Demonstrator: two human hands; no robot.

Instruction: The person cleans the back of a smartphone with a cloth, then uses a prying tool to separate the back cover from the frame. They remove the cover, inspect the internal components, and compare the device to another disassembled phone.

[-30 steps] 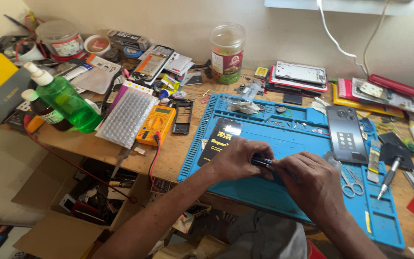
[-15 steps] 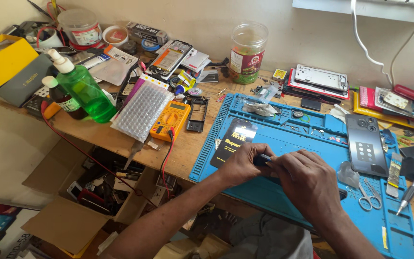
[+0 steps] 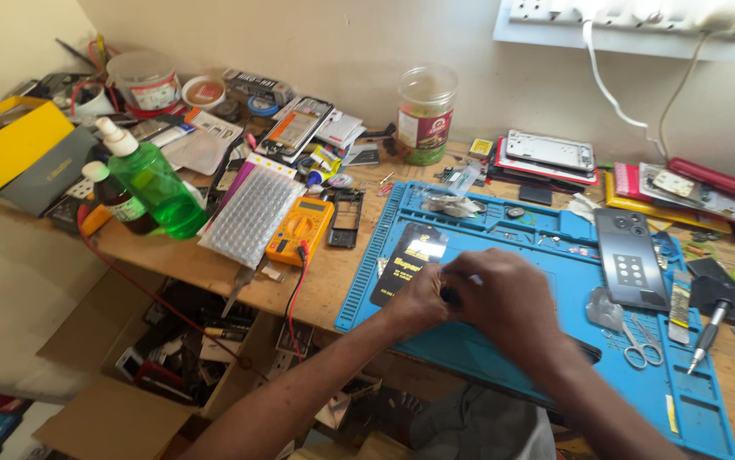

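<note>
My left hand [image 3: 419, 296] and my right hand [image 3: 504, 302] meet over the near part of a blue work mat [image 3: 521, 255]. Both pinch a small dark object [image 3: 449, 296] between the fingers; its shape is mostly hidden by the hands. A black flat packet with yellow print [image 3: 406, 260] lies on the mat just beyond my left hand. A grey phone back cover [image 3: 630, 257] rests on the mat to the right.
Scissors [image 3: 638, 345] and a screwdriver [image 3: 708, 334] lie at the mat's right. A yellow multimeter [image 3: 301, 230], a white bubble sheet [image 3: 252, 213] and a green bottle [image 3: 153, 181] stand left. A clear jar [image 3: 425, 115] is near the wall. Cardboard boxes [image 3: 129, 400] sit below.
The view has shifted right and down a little. Both hands stay together on the small dark object, shifting slightly toward the mat's near edge.
</note>
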